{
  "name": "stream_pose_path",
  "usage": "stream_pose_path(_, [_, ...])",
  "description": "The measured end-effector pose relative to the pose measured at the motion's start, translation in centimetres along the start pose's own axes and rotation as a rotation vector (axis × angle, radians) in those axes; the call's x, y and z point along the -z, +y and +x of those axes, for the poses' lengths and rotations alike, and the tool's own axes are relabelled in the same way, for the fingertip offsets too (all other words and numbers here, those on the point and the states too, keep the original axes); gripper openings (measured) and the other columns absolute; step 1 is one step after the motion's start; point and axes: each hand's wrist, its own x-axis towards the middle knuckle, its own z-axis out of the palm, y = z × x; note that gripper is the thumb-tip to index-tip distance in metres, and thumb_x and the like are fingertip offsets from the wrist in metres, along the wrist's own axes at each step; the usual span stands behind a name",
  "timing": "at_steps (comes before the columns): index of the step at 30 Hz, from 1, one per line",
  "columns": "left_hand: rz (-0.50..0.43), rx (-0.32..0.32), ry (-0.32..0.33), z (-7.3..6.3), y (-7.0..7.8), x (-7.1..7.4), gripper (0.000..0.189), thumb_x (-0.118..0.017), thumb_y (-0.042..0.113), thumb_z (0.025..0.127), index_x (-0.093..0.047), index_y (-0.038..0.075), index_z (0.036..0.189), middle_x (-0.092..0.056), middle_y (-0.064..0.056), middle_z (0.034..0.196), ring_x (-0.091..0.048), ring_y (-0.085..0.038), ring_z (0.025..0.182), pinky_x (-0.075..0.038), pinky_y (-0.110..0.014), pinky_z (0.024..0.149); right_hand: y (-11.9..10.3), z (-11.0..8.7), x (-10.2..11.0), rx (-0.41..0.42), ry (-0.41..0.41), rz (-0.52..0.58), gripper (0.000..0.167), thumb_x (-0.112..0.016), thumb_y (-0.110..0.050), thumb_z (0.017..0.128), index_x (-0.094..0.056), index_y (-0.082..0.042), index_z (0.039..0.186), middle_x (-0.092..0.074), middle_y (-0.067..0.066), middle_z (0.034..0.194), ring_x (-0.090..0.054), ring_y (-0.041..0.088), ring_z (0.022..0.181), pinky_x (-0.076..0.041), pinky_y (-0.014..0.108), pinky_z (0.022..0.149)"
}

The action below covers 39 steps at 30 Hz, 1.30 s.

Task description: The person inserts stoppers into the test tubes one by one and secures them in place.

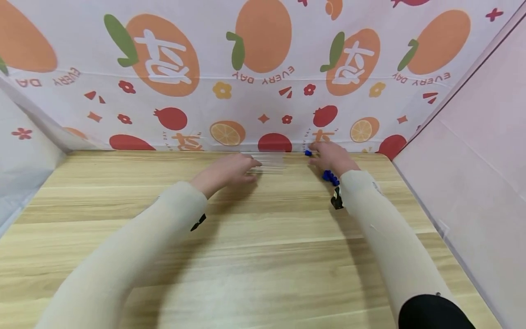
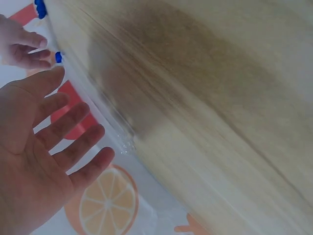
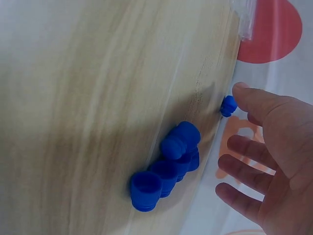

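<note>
Several clear, thin tubes (image 1: 272, 163) lie side by side at the back edge of the table. My left hand (image 1: 231, 171) hovers at their left end with fingers spread and nothing in the palm, as the left wrist view shows. Over on the right, my right hand (image 1: 332, 157) reaches above several small blue caps (image 3: 146, 191) with hollow ends, clustered in a row. Its thumb tip is close to one separate blue cap (image 3: 228, 105) by the cloth. The right fingers are loosely bent and hold nothing.
A wood-grain table (image 1: 255, 256) spreads out in front of me. Behind it hangs a white cloth (image 1: 205, 50) printed with fruit, meeting the table's back edge. A pale panel (image 1: 472, 137) stands along the right side.
</note>
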Motion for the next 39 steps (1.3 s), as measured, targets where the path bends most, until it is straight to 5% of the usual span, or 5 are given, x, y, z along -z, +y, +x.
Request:
stream_pose_path(9, [-0.022,0.024,-0.055,1.4,0.8,-0.5,0.044,-0.067,0.024,0.095,-0.060,0.011,0.137,-0.062,-0.010,0.136,-0.056,-0.031,0.127,-0.044,-0.050,0.109,0.6,0.3,-0.3,-0.046,-0.033,0.026,0.045,-0.062,-0.033,0.099,-0.056,-0.020,0.141,-0.058,0.008,0.138,-0.055,0.032,0.118,-0.044,0.061,0.102])
stream_pose_path(16, [-0.025,0.052,-0.039,1.8,0.9,-0.6,0.035,-0.067,0.021,0.096,-0.066,0.014,0.130,-0.066,-0.004,0.129,-0.059,-0.028,0.120,-0.047,-0.049,0.104,0.4,0.8,-0.9,-0.049,0.005,0.026,0.036,-0.062,-0.033,0.098,-0.062,-0.020,0.132,-0.062,0.008,0.123,-0.055,0.031,0.106,-0.048,0.055,0.097])
stream_pose_path(24, [0.000,0.036,-0.037,1.8,1.3,-0.5,0.029,-0.062,0.009,0.096,-0.071,0.016,0.123,-0.071,-0.005,0.115,-0.063,-0.024,0.107,-0.051,-0.044,0.098,-0.3,1.4,-1.4,-0.043,0.063,0.008,0.023,-0.067,-0.036,0.095,-0.066,-0.014,0.103,-0.066,0.007,0.101,-0.057,0.028,0.089,-0.050,0.044,0.078])
stream_pose_path(33, [0.006,0.051,-0.046,1.6,1.7,-0.5,0.036,-0.060,-0.002,0.094,-0.072,0.017,0.122,-0.070,-0.005,0.108,-0.062,-0.021,0.099,-0.052,-0.040,0.096,-1.3,1.7,-1.4,-0.026,0.085,0.005,0.022,-0.069,-0.034,0.093,-0.062,-0.014,0.090,-0.061,0.006,0.088,-0.054,0.026,0.083,-0.045,0.040,0.070])
stream_pose_path(39, [0.013,0.053,-0.047,1.0,1.8,-0.3,0.035,-0.057,-0.001,0.096,-0.071,0.016,0.123,-0.071,-0.006,0.111,-0.062,-0.021,0.100,-0.052,-0.041,0.098,-2.2,1.5,-1.0,0.005,0.113,0.104,0.018,-0.070,-0.033,0.092,-0.066,-0.016,0.091,-0.063,0.005,0.088,-0.055,0.025,0.085,-0.047,0.038,0.072])
